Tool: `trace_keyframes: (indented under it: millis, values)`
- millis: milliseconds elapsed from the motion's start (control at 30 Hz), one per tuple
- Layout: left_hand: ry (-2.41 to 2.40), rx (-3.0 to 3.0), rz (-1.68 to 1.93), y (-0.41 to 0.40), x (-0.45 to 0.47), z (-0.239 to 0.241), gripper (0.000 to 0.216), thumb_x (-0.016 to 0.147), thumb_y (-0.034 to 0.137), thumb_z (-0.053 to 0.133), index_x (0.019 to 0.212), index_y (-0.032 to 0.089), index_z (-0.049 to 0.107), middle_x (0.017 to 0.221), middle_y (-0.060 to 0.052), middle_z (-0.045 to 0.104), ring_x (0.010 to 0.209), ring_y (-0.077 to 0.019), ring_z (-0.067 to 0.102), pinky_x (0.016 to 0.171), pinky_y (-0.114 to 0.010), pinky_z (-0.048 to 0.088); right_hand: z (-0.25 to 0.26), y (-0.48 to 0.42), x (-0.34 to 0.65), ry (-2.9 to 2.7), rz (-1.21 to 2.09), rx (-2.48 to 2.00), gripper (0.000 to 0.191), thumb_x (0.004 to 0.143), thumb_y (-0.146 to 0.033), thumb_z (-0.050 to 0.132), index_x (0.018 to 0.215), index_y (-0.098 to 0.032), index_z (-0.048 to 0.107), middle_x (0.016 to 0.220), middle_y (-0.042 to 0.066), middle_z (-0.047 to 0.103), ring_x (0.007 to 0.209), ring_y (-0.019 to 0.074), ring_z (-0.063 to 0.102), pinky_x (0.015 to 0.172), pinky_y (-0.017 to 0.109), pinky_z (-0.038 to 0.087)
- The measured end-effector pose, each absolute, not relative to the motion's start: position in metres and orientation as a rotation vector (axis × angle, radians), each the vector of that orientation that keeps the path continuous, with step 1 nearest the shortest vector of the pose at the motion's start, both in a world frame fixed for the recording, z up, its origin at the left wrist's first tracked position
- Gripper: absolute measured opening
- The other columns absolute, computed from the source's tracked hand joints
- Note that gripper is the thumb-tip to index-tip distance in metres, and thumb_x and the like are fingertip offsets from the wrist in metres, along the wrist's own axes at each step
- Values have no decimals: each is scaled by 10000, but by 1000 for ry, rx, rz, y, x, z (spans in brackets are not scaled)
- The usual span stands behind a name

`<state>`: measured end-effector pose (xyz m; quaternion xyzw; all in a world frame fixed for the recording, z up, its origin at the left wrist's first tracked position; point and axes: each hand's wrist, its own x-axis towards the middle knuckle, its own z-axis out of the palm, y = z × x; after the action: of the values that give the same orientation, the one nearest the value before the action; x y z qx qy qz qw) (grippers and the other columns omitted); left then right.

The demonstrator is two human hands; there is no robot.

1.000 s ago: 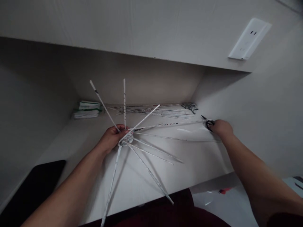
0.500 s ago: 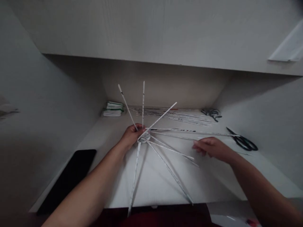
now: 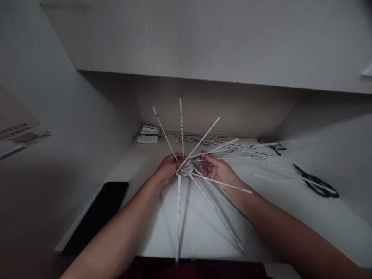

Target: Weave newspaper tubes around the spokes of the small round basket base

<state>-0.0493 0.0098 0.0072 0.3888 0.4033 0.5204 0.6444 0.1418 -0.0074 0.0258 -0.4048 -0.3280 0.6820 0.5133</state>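
A star of rolled paper sticks [image 3: 186,169] fans out from a small woven hub above the white desk [image 3: 203,228]. My left hand [image 3: 168,167] is closed on the hub from the left, thumb on top. My right hand [image 3: 217,169] sits just right of the hub, palm up, fingers loosely curled around one or two of the sticks that point right. Several sticks rise toward the back wall; others slope down to the desk's front edge.
A bundle of spare paper sticks [image 3: 229,146] lies along the back. Black scissors [image 3: 316,181] rest at the right, with a dark tangled object [image 3: 273,145] behind. A folded white and green pack [image 3: 148,134] sits at back left. A black phone [image 3: 99,215] lies at the left edge.
My right hand has left the scissors on the desk at the right and moved left to the hub, taking hold of sticks there. The view has turned to the left.
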Motion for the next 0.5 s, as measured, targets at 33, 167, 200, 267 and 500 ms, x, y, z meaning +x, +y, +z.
trace_keyframes:
  millis: [33, 167, 200, 267, 500]
  values:
    - [924, 891, 1186, 10, -49, 7, 399, 454, 288, 902, 749, 146, 672, 638, -8, 664, 515, -100, 566, 518, -231, 414, 28, -2, 140, -815, 1603, -978, 196, 753, -231, 706, 943, -217, 661, 795, -8, 698, 588, 109, 625, 455, 197, 415]
    - [943, 886, 1263, 12, -47, 6, 436, 448, 279, 889, 790, 140, 658, 625, -1, 662, 517, -106, 577, 524, -229, 429, 37, 21, 131, -983, 1505, -1009, 186, 699, -190, 725, 880, -170, 689, 723, -18, 665, 508, 77, 563, 391, 171, 340]
    - [945, 872, 1303, 13, -47, 5, 448, 451, 276, 883, 811, 142, 653, 634, 0, 667, 526, -109, 586, 532, -229, 438, 40, 26, 128, -1016, 1496, -1009, 195, 698, -191, 726, 888, -168, 689, 720, -20, 664, 499, 74, 559, 388, 169, 335]
    - [951, 838, 1377, 14, -45, 2, 452, 472, 279, 866, 844, 150, 644, 659, -3, 679, 548, -117, 604, 547, -232, 453, 42, 36, 124, -1041, 1518, -1000, 213, 700, -198, 728, 906, -178, 679, 722, -23, 672, 501, 82, 573, 404, 178, 360]
    - [1037, 870, 1341, 17, -43, -8, 397, 538, 307, 830, 848, 148, 639, 643, -10, 676, 530, -122, 602, 495, -219, 440, 16, 41, 123, -1258, 1826, -979, 283, 682, -379, 781, 761, -121, 697, 635, 26, 682, 492, 101, 558, 449, 212, 385]
